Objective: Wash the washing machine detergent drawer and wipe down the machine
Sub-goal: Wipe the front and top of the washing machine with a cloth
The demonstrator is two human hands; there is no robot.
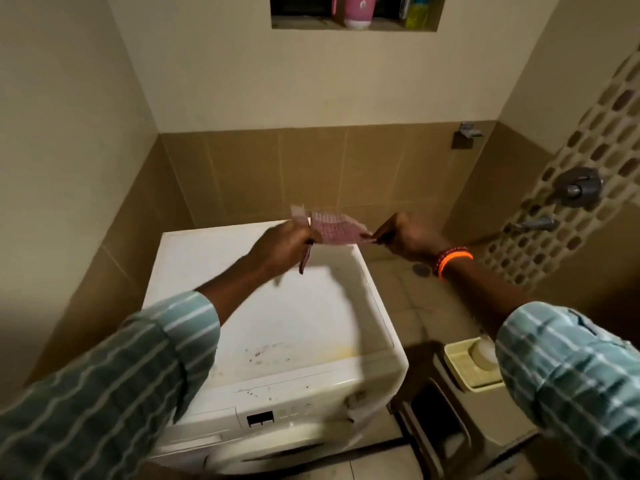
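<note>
A white front-loading washing machine (277,317) stands against the tiled back wall, its top stained near the front edge. Above its far right corner I hold a small pink checked cloth (334,231) stretched between both hands. My left hand (280,245) grips the cloth's left end, with a strip hanging down from the fist. My right hand (407,237), with an orange band at the wrist, pinches the right end. The detergent drawer front (204,415) sits closed at the left of the control panel.
A cream soap dish with a bar of soap (474,363) rests on a dark stool (446,427) right of the machine. Taps (578,187) jut from the right wall. A wall niche (353,12) holds a pink bottle. A floor drain (420,269) lies beyond.
</note>
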